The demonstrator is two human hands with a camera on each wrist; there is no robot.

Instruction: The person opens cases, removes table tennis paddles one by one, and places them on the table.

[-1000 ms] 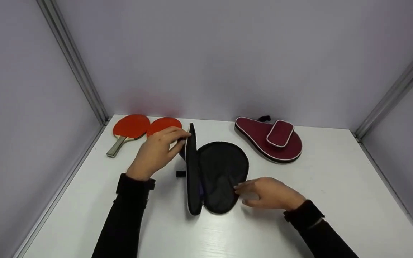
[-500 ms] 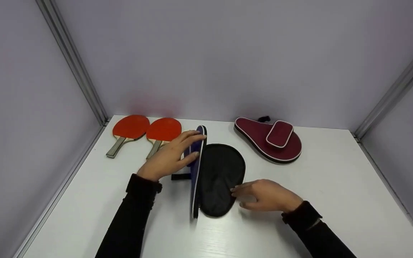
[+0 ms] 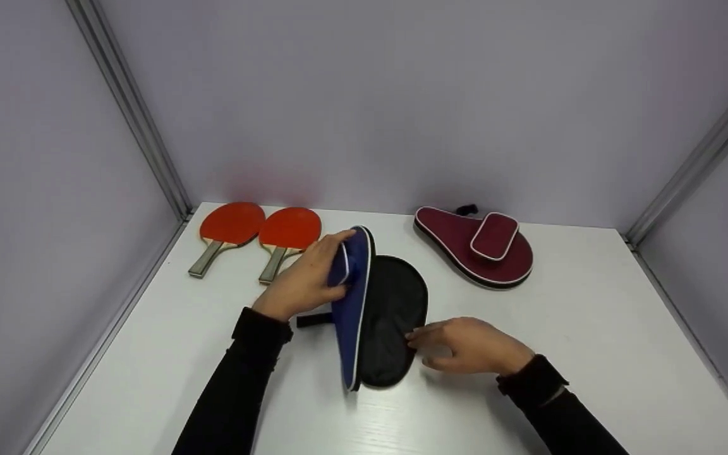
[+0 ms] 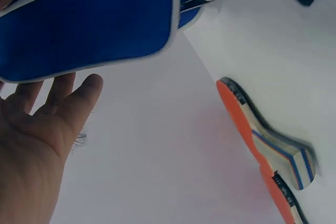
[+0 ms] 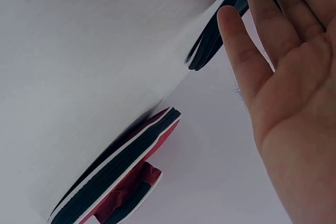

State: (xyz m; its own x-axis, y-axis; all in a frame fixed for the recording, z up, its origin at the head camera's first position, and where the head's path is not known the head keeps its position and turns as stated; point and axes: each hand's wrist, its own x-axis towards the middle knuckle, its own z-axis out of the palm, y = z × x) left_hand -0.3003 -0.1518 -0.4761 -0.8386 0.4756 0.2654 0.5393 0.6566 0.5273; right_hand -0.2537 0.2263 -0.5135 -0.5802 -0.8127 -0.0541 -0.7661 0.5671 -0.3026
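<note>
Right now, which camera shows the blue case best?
The head view: it shows most of the blue case, standing open, though the left hand covers part. The left wrist view shows its pocket close up, cut off by the picture's side; the right wrist view, only a dark rim.

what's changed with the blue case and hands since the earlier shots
The raised blue flap has swung rightward toward the black half, showing more of its outer face; the left hand moved right with it. The right hand stays at the black half's edge; the red paddles and maroon case lie as before.
</note>
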